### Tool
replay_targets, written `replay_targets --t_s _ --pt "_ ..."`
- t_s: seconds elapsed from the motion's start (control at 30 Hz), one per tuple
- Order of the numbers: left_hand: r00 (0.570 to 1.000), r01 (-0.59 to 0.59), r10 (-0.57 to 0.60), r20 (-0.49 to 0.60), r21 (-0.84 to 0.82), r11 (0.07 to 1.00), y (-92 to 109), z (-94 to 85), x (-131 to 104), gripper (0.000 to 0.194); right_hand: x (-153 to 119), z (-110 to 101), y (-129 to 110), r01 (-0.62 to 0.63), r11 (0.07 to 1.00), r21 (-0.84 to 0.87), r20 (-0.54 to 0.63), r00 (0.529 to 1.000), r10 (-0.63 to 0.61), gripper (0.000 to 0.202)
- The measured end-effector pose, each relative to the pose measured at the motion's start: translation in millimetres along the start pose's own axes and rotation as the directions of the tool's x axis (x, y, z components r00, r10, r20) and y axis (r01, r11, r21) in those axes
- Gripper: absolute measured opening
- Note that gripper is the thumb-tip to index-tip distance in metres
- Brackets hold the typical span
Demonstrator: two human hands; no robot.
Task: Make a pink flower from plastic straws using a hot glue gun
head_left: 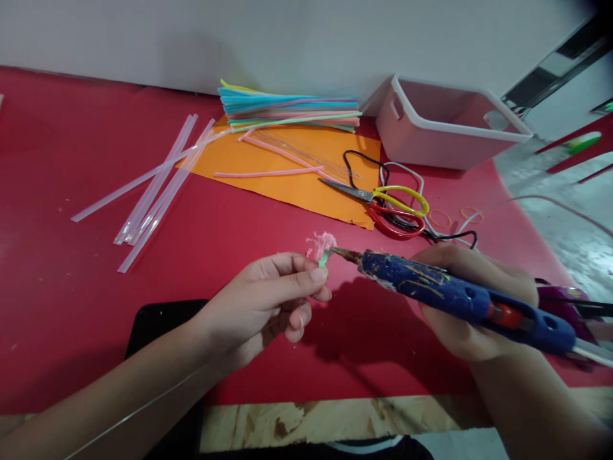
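Observation:
Between thumb and fingertips, my left hand (272, 294) pinches a small pink pipe-cleaner flower (322, 245) by its green base. Wrapped round a blue glue gun (426, 284) is my right hand (479, 306); the fingers on its far side are partly hidden. The gun's stained nozzle points left, and its tip is at the flower's base, seeming to touch it. A clear glue stick (594, 351) sticks out of the gun's back end. A thin glue strand runs across my left forearm.
Scissors (373, 195) with one yellow and one red handle lie on orange paper (287, 182) and cords. Behind are a bundle of coloured pipe cleaners (287, 108) and a pink bin (431, 134). Clear glue sticks (163, 191) lie left; a black phone-like object (163, 319) lies under my left forearm.

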State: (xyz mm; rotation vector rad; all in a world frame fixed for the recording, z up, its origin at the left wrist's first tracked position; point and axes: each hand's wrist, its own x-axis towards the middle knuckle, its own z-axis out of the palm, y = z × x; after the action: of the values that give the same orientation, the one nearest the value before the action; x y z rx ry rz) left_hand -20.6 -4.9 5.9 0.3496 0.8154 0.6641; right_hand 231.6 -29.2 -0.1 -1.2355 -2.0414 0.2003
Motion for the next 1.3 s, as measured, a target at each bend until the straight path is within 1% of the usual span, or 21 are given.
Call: replay_targets --t_s 0.13,0.2,0.5,0.8,0.97,1.03,1.13,1.3 --pt "1.000 -0.012 0.012 -0.004 0.030 0.999 -0.7 0.2 0.4 0.019 -2.3 0.2 -0.4 -0.035 0.999 -0.030 -0.014 0.999 0.035 0.012" --pt "1.000 -0.025 0.025 -0.003 0.050 0.998 -1.0 0.2 0.4 0.019 -3.1 -0.5 -0.8 -0.028 0.999 -0.037 -0.027 0.999 0.027 0.013" --pt "0.999 -0.033 0.033 0.000 0.080 0.996 -1.0 -2.0 0.4 0.017 1.1 -2.1 -3.3 -0.002 0.999 -0.044 0.002 1.000 0.002 0.012" --pt "0.999 -0.035 0.035 0.001 0.075 0.997 -1.8 -1.5 -0.3 0.017 -1.8 -2.1 -0.6 0.032 0.999 0.036 0.020 0.999 -0.033 0.008" --pt "1.000 -0.031 0.031 0.003 0.071 0.997 -1.8 -1.1 -0.4 0.017 1.8 -0.9 -3.8 0.081 0.997 -0.001 0.030 0.996 -0.081 0.012" --pt "0.999 -0.034 0.034 0.000 0.064 0.997 -1.6 -0.7 -0.1 0.018 2.8 -0.9 -4.5 0.103 0.995 0.013 0.042 0.994 -0.103 0.015" --pt "0.999 -0.034 0.034 -0.004 0.054 0.998 -1.1 -0.5 0.5 0.018 3.5 -0.7 -5.3 0.107 0.994 0.027 0.043 0.993 -0.108 0.016" --pt "1.000 -0.026 0.026 -0.004 0.052 0.998 -0.6 0.2 0.1 0.018 5.3 -1.6 -4.7 0.132 0.991 -0.011 0.071 0.989 -0.131 0.016"
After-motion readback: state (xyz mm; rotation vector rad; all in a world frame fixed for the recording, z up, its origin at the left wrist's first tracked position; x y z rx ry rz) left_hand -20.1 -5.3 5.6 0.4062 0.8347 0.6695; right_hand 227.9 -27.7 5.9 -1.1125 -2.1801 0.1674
